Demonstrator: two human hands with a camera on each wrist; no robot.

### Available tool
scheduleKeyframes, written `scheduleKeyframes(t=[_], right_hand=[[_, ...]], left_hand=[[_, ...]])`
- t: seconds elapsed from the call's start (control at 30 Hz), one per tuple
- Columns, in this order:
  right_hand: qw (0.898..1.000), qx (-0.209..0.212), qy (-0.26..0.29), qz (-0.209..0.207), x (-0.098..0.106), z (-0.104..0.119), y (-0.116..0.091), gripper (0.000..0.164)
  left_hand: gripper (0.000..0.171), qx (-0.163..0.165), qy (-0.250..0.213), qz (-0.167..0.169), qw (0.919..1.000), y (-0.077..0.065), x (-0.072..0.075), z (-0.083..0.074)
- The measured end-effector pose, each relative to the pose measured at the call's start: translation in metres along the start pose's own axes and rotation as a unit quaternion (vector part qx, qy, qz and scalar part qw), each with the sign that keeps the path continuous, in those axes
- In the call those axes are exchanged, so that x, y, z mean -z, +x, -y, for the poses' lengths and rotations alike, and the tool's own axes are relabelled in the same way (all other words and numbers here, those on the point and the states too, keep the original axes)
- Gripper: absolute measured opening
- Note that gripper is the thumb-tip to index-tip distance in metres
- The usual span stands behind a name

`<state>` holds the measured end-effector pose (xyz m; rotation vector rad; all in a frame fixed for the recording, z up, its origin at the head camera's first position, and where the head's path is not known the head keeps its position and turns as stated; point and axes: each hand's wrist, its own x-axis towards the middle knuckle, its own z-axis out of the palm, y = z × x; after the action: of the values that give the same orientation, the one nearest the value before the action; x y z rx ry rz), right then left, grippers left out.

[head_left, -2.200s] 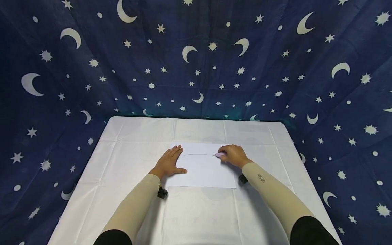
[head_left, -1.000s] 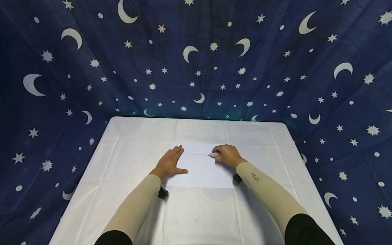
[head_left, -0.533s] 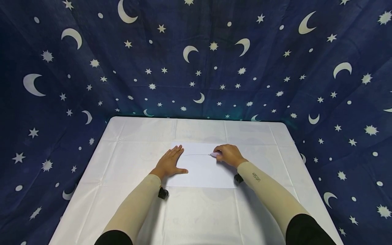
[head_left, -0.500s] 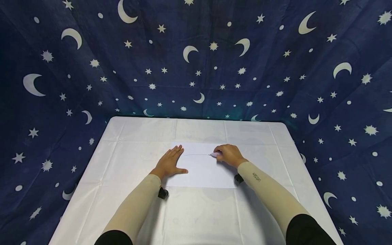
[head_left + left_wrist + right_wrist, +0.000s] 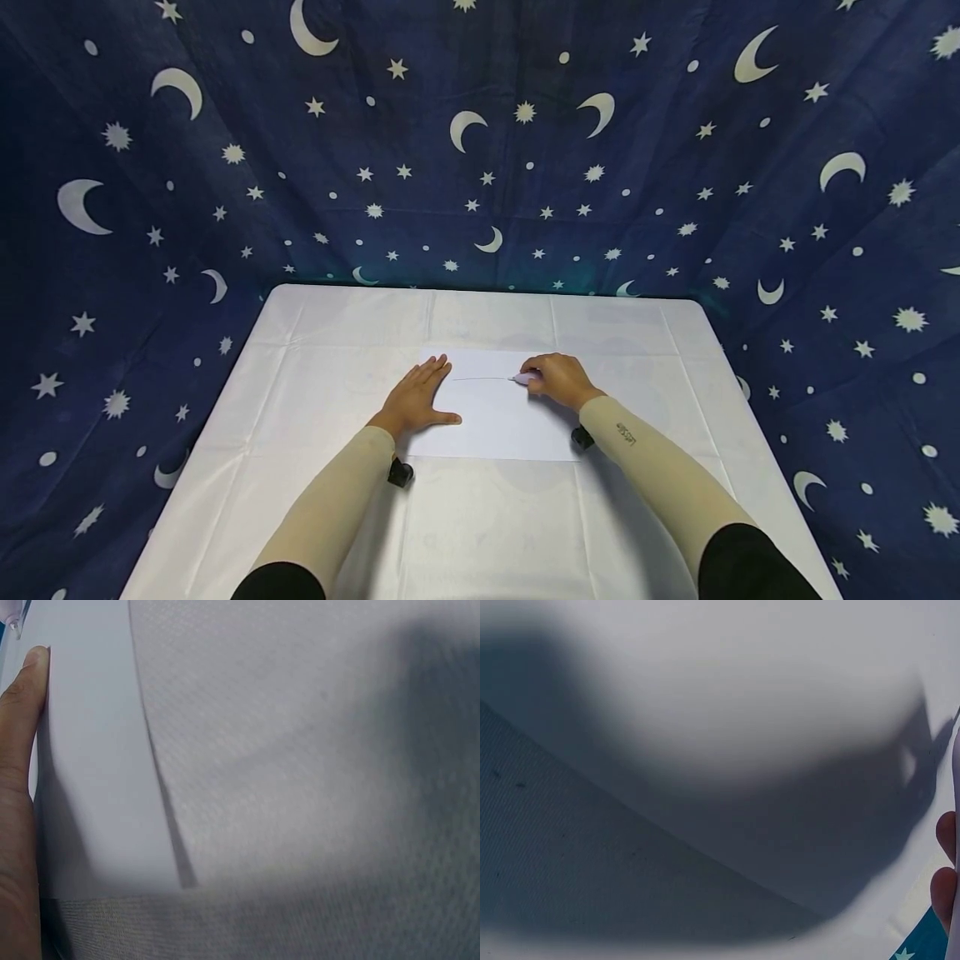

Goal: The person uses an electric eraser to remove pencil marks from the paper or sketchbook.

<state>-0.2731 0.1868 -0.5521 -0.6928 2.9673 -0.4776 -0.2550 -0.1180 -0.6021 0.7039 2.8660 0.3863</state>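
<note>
A white sheet of paper [image 5: 498, 421] lies in the middle of the table, with a thin pencil line [image 5: 480, 379] drawn across its upper part. My left hand [image 5: 417, 397] lies flat on the sheet's left edge, fingers straight and spread. My right hand [image 5: 553, 380] grips a pale pink pen [image 5: 522, 379], its tip on the right end of the line. In the left wrist view my thumb [image 5: 19, 787] rests on the paper [image 5: 90, 772]. The right wrist view shows shaded paper [image 5: 727, 712] and two fingertips [image 5: 945, 862] at the right edge.
A white cloth covers the table [image 5: 315, 392]. A dark blue cloth [image 5: 480, 150] printed with moons and stars hangs behind and on both sides. Small black wrist cameras [image 5: 398, 472] sit under each forearm.
My right hand with the pen has moved a little to the left along the line since the oldest frame, then held still. The left hand has stayed put.
</note>
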Motion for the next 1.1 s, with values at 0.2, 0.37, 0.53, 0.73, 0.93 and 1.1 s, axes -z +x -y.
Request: scheduleKeyframes(t=[0.2,0.37,0.53,0.73,0.93,1.1], right_hand=[[1.000,-0.001,-0.003,0.004,0.002,-0.003,-0.002,0.023],[1.000,-0.003,-0.003,0.003,0.007,-0.005,-0.006,0.023],[1.000,-0.005,-0.006,0.002,0.009,-0.010,-0.010,0.022],[1.000,-0.003,-0.013,-0.007,0.010,-0.018,-0.014,0.022],[1.000,0.002,-0.002,-0.006,0.007,-0.016,-0.013,0.023],[1.000,0.003,0.005,-0.012,0.005,-0.011,-0.009,0.023]], left_hand=[[0.111,-0.009,-0.005,-0.015,0.9998,0.000,-0.002,0.002],[0.111,-0.014,-0.008,-0.013,0.9998,-0.001,0.001,0.000],[0.111,-0.012,-0.009,-0.011,0.9998,-0.001,0.002,-0.001],[0.110,-0.012,-0.007,-0.014,0.9998,-0.001,0.001,0.000],[0.110,-0.013,-0.004,-0.017,0.9998,-0.001,0.001,0.000],[0.110,-0.007,-0.009,-0.009,0.9999,-0.002,0.003,-0.003]])
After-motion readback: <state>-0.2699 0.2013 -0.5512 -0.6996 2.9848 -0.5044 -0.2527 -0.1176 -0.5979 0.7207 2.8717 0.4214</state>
